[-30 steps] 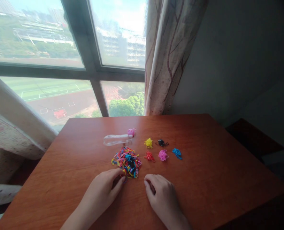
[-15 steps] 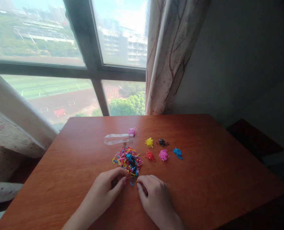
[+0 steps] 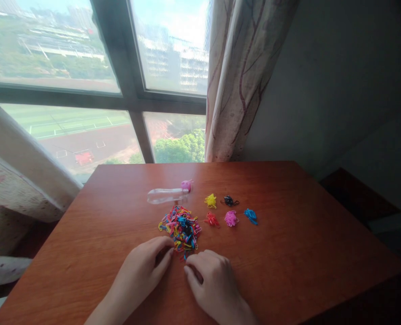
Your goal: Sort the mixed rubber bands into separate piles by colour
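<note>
A heap of mixed-colour rubber bands (image 3: pixel 182 225) lies on the wooden table. My left hand (image 3: pixel 149 259) rests at the heap's near left edge, fingers curled, thumb and forefinger tips almost together. Anything between those tips is too small to make out. On the near side of the heap is my right hand (image 3: pixel 212 280), its thumb and fingers closed in a pinch. A few stray bands, blue and red (image 3: pixel 184 257), lie by its fingertips, and whether it grips one is hidden.
Small single-colour piles sit to the right: yellow bands (image 3: pixel 210 201), black bands (image 3: pixel 229 201), red bands (image 3: pixel 212 220), pink bands (image 3: pixel 232 219) and blue bands (image 3: pixel 251 216). A clear bottle (image 3: pixel 166 196) lies behind the heap near a pink ball-like piece (image 3: pixel 186 185). A window and curtain (image 3: pixel 234 90) stand beyond.
My right hand has shifted slightly left and toward me. The left has drawn back a little to the left. The loose bands between them have moved slightly; the single-colour piles look unchanged.
</note>
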Tool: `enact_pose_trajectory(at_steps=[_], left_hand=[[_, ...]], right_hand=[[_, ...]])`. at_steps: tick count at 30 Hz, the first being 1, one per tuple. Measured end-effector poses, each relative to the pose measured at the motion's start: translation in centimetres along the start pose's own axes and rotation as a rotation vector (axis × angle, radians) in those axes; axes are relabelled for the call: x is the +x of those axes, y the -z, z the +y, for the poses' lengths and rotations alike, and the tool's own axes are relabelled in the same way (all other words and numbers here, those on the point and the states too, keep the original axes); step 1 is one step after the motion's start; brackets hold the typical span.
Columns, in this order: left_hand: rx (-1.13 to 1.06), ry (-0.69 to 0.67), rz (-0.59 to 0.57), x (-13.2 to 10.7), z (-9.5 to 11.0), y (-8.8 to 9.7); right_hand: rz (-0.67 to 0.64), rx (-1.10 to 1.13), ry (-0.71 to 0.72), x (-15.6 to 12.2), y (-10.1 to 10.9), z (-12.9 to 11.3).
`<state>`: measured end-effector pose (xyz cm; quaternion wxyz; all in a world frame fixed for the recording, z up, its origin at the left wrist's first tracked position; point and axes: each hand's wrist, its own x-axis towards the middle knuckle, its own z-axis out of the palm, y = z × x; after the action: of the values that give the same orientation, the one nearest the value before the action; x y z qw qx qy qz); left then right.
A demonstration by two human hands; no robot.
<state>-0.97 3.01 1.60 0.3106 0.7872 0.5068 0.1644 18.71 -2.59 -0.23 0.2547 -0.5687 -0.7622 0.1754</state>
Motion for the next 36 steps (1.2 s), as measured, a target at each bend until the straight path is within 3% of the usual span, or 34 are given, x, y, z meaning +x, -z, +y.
enact_pose_trajectory(at_steps=[12,31,36], left_hand=[[0.124,0.002,-0.016,0.0,0.2,-0.1],[0.123,-0.018,-0.031,0.0,0.5,0.1],[0.119,-0.009,-0.047,0.0,0.5,0.1]], right_hand=[[0.022,0.022,-0.037,0.6,-0.5,-0.3],[0.041,-0.163,0.017,2.3,-1.7,-1.1],[0.076,-0.069,-0.003,2.1,-1.4,-1.3]])
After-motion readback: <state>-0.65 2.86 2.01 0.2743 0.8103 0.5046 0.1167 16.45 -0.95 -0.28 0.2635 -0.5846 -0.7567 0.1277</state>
